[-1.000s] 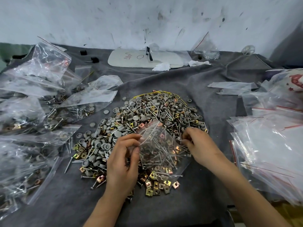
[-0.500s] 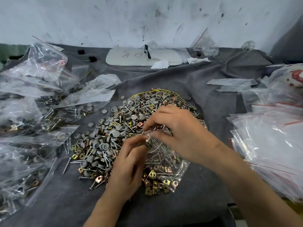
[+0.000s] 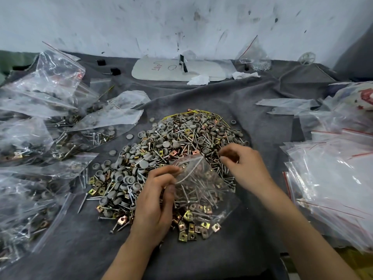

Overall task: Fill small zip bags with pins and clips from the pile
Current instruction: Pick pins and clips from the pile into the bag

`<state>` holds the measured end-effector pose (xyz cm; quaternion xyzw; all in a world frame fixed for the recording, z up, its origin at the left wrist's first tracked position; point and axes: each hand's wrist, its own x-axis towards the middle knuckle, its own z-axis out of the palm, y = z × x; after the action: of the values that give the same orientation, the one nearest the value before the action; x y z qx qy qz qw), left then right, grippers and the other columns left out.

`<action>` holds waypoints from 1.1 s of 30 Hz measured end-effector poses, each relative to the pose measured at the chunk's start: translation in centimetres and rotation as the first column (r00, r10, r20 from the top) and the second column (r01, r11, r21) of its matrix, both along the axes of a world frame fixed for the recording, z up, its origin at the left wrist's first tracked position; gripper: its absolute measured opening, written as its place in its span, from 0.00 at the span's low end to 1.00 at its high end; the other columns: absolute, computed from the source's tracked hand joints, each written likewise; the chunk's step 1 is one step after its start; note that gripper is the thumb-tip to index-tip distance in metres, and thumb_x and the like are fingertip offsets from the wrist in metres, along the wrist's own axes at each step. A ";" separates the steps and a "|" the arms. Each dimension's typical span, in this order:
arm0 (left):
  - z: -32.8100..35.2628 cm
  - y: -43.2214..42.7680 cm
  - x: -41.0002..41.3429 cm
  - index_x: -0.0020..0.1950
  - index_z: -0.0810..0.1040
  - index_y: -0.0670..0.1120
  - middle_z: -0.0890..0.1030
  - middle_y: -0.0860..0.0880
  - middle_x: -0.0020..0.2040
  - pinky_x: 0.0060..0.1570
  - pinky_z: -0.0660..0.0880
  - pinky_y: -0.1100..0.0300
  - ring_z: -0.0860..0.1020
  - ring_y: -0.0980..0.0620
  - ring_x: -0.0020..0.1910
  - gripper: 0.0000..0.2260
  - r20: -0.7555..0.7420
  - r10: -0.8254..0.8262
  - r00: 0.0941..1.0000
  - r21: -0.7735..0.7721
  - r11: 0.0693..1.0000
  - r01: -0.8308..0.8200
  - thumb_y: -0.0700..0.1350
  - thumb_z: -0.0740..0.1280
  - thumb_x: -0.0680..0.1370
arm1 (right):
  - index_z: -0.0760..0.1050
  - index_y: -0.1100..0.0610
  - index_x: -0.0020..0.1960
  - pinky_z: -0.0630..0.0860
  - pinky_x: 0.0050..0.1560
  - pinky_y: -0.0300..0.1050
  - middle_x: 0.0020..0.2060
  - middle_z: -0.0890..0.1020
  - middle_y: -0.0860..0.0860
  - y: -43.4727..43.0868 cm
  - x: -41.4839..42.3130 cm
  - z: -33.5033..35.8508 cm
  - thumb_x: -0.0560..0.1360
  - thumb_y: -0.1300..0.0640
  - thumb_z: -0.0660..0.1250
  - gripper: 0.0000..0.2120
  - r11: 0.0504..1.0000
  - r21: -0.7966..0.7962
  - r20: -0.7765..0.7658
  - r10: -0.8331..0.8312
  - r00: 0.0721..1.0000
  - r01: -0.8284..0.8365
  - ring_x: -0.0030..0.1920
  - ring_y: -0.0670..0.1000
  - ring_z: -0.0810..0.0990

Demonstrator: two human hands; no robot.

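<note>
A heap of steel pins, grey caps and brass square clips (image 3: pixel 177 138) lies mid-table on a grey cloth (image 3: pixel 252 110). On its near side lies a small clear zip bag (image 3: pixel 203 184), partly filled with pins and clips. My left hand (image 3: pixel 155 201) pinches the bag's left edge near its mouth and holds the mouth up. My right hand (image 3: pixel 244 164) is over the heap just right of the bag's mouth, its fingers curled down and pinching at pins. Loose square clips (image 3: pixel 193 233) lie in front of the bag.
Several filled zip bags (image 3: pixel 30 138) crowd the left side of the cloth. A stack of unfilled zip bags with red seals (image 3: pixel 333 178) covers the right side. A white board (image 3: pixel 161 71) and crumpled tissue lie at the back by the wall.
My right hand went from the heap to the bag's mouth and is now back on the heap at the right. My left hand kept hold of the bag.
</note>
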<state>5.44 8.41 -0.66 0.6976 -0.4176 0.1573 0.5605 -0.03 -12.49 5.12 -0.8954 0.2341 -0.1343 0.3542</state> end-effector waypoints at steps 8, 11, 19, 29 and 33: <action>-0.2 0.0 0.1 0.55 0.70 0.48 0.75 0.52 0.60 0.51 0.75 0.64 0.77 0.56 0.59 0.09 -0.034 -0.007 0.999 -0.031 1.000 0.006 0.51 0.54 0.84 | 0.80 0.51 0.47 0.66 0.35 0.32 0.35 0.78 0.42 -0.4 -0.1 -2.5 0.72 0.53 0.72 0.05 0.997 -0.057 -0.142 -0.053 0.988 0.045 0.37 0.40 0.74; -0.2 0.0 0.1 0.55 0.70 0.48 0.74 0.54 0.60 0.52 0.75 0.64 0.76 0.57 0.59 0.09 -0.029 -0.002 1.000 -0.037 0.999 0.001 0.51 0.54 0.84 | 0.80 0.52 0.44 0.68 0.38 0.39 0.37 0.79 0.45 -0.3 0.0 -2.5 0.72 0.54 0.72 0.03 0.999 -0.011 -0.155 -0.038 0.987 0.037 0.39 0.45 0.75; -0.3 0.0 0.1 0.55 0.70 0.48 0.74 0.54 0.60 0.50 0.78 0.56 0.78 0.53 0.58 0.09 -0.040 -0.009 0.999 -0.044 0.999 0.007 0.52 0.54 0.84 | 0.76 0.50 0.40 0.67 0.33 0.31 0.34 0.78 0.43 -0.1 0.0 -1.6 0.71 0.56 0.74 0.07 1.000 0.028 -0.121 0.012 0.993 -0.009 0.35 0.41 0.75; -0.1 0.0 0.0 0.54 0.70 0.48 0.74 0.53 0.59 0.49 0.78 0.56 0.78 0.53 0.58 0.10 -0.048 -0.005 0.999 -0.042 0.999 0.003 0.52 0.54 0.84 | 0.77 0.51 0.41 0.68 0.31 0.33 0.33 0.79 0.46 0.5 0.1 -2.4 0.70 0.59 0.73 0.06 0.996 0.082 -0.153 -0.021 0.988 0.034 0.35 0.44 0.76; 0.0 0.1 0.0 0.55 0.70 0.47 0.75 0.53 0.59 0.50 0.77 0.57 0.78 0.52 0.58 0.07 -0.035 -0.013 0.999 -0.035 0.999 0.012 0.49 0.55 0.83 | 0.76 0.49 0.38 0.68 0.30 0.28 0.32 0.79 0.47 0.6 0.0 -1.9 0.71 0.61 0.72 0.09 0.995 0.083 -0.043 -0.054 0.998 0.057 0.34 0.44 0.75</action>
<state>5.45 8.47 -0.70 0.6878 -0.4095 0.1488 0.5806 -0.02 -11.93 3.27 -0.8755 0.2715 -0.1157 0.3827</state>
